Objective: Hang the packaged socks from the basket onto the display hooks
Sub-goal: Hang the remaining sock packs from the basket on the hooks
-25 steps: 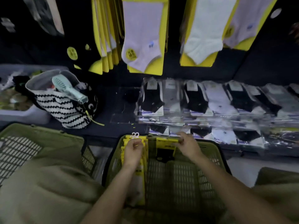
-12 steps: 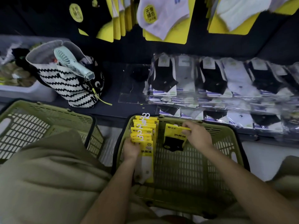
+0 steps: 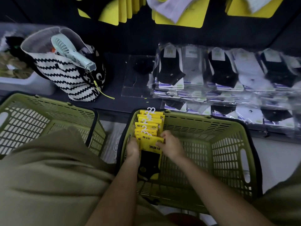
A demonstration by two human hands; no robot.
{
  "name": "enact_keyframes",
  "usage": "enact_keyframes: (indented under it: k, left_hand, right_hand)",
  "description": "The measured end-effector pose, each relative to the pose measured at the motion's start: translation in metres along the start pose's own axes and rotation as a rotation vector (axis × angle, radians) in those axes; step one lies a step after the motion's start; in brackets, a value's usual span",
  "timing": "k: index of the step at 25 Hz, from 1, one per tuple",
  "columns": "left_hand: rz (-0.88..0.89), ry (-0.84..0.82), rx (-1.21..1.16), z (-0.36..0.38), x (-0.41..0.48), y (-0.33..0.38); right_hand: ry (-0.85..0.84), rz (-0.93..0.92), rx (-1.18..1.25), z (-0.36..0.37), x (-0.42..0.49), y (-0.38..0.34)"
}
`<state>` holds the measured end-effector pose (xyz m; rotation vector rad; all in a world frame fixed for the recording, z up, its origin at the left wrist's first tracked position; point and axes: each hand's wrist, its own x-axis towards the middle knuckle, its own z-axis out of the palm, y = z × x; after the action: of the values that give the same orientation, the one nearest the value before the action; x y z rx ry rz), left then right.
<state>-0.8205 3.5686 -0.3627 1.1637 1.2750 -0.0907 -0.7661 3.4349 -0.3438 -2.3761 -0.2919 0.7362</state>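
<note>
So, biggest thing first: the dark shelf [image 3: 117,70] runs across the whole view, with a khaki-clad knee [image 3: 48,168] filling the lower left. Two green plastic baskets sit below the shelf edge. The left basket [image 3: 48,108] is partly hidden behind the knee, and the right basket [image 3: 203,126] is where the action is. On the shelf to the right are piles of clear-wrapped ankle socks [image 3: 224,74], black, grey and white. To the left stands a black-and-white zigzag tote bag [image 3: 65,75] with a pale handheld fan [image 3: 68,51] poking out of the top. Along the top edge hang socks on yellow cards [image 3: 179,13].

The yellow sock packs [image 3: 149,126] stand in a row against the right basket's near-left wall, fanned toward its far rim. The front pack [image 3: 150,154] shows a black sock and lies leaning back toward the person. The left hand [image 3: 132,148] has its fingers curled over that pack's left edge. The right hand [image 3: 171,145] pinches its right edge near the top with bent fingers. Little white plastic hooks [image 3: 151,110] stick up from the packs, the farthest ones poking just over the basket rim.
</note>
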Motion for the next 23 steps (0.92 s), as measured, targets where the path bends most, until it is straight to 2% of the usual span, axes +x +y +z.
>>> enact_keyframes:
  k: [2,4,9,15,19,21,23]
  left_hand:
    - [-0.007,-0.005,0.081,0.001,0.0,0.002]
    - [0.044,-0.027,0.165,0.003,0.0,0.003]
    - [0.103,-0.108,0.275,0.006,0.003,-0.002]
    - [0.133,-0.073,0.411,0.01,-0.001,-0.002]
    - [0.273,-0.372,0.375,0.019,-0.017,-0.004]
    - [0.367,-0.447,0.466,0.031,-0.026,-0.009]
    - [0.43,-0.477,0.616,0.044,-0.035,-0.022]
  right_hand:
    - [-0.021,0.159,0.097,0.018,0.009,0.009]
    - [-0.067,0.218,0.242,0.028,0.018,0.015]
    - [-0.062,0.22,0.472,0.039,0.023,0.012]
    - [-0.075,0.148,0.423,0.019,0.012,0.025]
    - [-0.026,0.079,0.448,-0.031,-0.005,0.049]
    - [-0.03,0.059,0.503,-0.051,-0.017,0.066]
    - [-0.028,0.113,0.605,-0.053,-0.029,0.083]
